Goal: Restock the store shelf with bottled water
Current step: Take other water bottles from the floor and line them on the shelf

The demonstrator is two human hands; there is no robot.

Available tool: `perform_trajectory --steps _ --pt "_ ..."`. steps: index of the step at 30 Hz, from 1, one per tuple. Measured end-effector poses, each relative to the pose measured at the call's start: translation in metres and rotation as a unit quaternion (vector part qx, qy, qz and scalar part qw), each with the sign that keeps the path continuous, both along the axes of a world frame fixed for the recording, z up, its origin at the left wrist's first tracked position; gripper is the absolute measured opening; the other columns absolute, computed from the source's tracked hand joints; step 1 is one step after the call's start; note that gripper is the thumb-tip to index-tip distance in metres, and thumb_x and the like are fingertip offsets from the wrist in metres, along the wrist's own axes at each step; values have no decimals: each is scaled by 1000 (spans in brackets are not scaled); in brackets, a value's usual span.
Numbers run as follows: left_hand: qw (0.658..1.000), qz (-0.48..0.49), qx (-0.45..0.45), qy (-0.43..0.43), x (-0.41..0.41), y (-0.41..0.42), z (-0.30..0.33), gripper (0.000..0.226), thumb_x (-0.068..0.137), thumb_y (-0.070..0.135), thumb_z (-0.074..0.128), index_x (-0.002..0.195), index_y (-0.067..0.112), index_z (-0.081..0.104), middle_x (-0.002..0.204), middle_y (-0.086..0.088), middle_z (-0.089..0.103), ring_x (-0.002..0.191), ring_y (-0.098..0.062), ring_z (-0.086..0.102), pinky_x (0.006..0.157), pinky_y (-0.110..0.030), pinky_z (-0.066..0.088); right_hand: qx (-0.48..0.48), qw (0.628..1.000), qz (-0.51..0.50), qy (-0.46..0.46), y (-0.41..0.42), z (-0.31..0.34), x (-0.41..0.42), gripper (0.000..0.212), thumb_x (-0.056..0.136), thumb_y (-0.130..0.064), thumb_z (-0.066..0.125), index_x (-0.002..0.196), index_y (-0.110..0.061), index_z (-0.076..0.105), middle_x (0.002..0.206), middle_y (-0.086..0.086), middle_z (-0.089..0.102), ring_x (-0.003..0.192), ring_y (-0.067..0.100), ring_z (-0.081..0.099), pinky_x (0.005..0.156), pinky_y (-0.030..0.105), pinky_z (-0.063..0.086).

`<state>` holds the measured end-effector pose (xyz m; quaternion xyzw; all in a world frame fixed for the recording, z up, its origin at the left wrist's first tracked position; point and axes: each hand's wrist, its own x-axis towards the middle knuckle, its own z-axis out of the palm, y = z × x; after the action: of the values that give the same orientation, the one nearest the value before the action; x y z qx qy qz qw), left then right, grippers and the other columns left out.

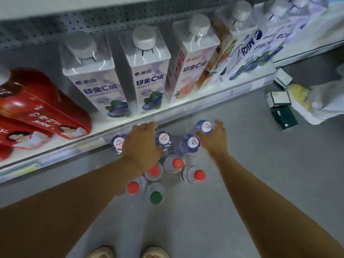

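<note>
- Nine or so water bottles stand clustered on the floor just below the shelf edge — white-capped bottles nearest the shelf, red-capped ones and a green-capped one closer to my feet.
- My right hand curls its grip round the far white-capped bottle, thumb and fingers at its neck.
- My left hand lies spread over the left side of the cluster, fingers fairly straight; whether a bottle sits beneath the palm I cannot tell, so I count that grip as open.
- Judging from the crowding, lifting the right bottle could clip its neighbour and tip it, since the caps stand nearly touching.
- My left forearm crosses above the red caps — a careless sweep there would likely topple several at once.
- Tall cartons already fill the lowest shelf, so forcing water in among them risks knocking one forward onto the floor.
- Small green and white boxes lie on the floor to my right, well apart from the bottles.
</note>
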<state>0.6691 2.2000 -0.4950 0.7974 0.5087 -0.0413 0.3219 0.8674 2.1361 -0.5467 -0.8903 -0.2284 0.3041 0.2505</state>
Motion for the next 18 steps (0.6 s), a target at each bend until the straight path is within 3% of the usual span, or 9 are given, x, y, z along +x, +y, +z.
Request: perform_trajectory --steps 4,6,8,11,15,18 --pt "999 -19 23 -20 15 14 -19 55 84 26 65 134 16 43 134 -7 50 126 -27 41 104 -41 37 11 995 -65 77 15 -33 14 84 73 -21 80 141 -13 31 137 10 48 120 28 51 104 37 39" --pt "999 -28 27 -35 20 18 -28 54 84 25 64 134 17 43 134 -6 50 126 -26 40 103 -39 36 15 994 -58 89 17 -53 22 86 55 -29 85 130 -13 46 119 7 60 107 27 60 90 35 49" --pt "998 -36 28 -45 24 22 -35 53 85 24 64 134 17 44 133 -6 50 125 -25 40 102 -37 36 -5 997 -36 71 17 -67 29 73 45 -40 80 109 -15 59 99 2 67 91 22 66 70 24 47" --pt "997 -35 35 -57 31 26 -43 53 84 22 65 133 18 44 132 -5 51 125 -24 41 100 -35 37 -1 998 -48 30 18 -72 34 30 62 -29 78 86 -23 60 79 -11 60 69 5 56 62 16 37" --pt "996 -42 41 -64 37 30 -45 53 83 19 65 132 19 45 133 -4 49 125 -23 41 97 -34 39 60 995 -84 0 14 -73 47 46 60 -32 80 100 -15 66 93 0 69 82 15 64 56 14 39" --pt "995 -64 34 -64 40 31 -36 51 85 21 65 132 20 44 135 -4 48 125 -23 41 98 -36 40 64 994 -93 -14 9 -58 56 43 67 -27 81 103 -12 65 96 0 67 79 14 60 50 7 34"
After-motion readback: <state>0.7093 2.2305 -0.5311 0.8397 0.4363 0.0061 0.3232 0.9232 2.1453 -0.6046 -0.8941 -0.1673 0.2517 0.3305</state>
